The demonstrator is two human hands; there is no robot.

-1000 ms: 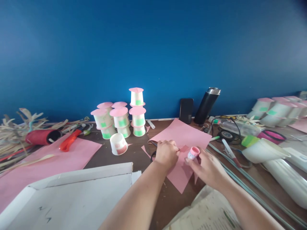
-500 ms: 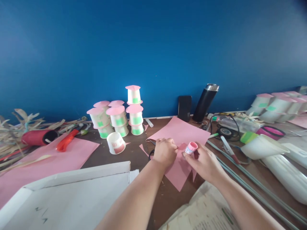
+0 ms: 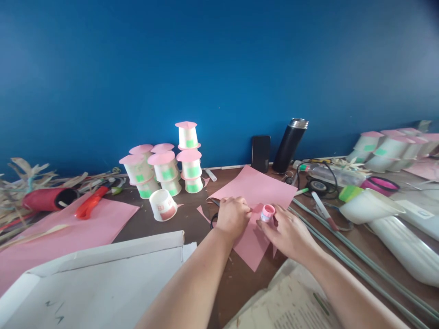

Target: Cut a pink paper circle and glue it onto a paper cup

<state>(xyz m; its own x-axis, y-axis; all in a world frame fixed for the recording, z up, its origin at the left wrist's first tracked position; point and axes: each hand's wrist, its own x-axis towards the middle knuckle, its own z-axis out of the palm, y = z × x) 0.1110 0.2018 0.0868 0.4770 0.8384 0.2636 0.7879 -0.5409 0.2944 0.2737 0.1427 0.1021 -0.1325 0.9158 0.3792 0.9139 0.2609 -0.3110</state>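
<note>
My left hand (image 3: 233, 214) is closed in a fist-like pinch on a small pink paper piece (image 3: 256, 208) lying on a large pink paper sheet (image 3: 255, 189). My right hand (image 3: 286, 230) grips a small glue stick (image 3: 266, 213) with a pink cap, its tip down at the paper piece. Black scissors (image 3: 214, 219) lie partly hidden under my left hand. A lone white paper cup (image 3: 163, 205) lies tipped to the left of the sheet.
Stacked white cups with pink paper tops (image 3: 171, 167) stand by the blue wall. A black phone (image 3: 260, 153) and black flask (image 3: 288, 145) lean there. White cardboard (image 3: 96, 278) lies front left; more cups (image 3: 387, 148), cables and white tubes (image 3: 404, 246) lie right.
My right hand has brought the glue stick a little left and down onto the small paper piece. My left hand has stayed on the paper. The view has shifted slightly.
</note>
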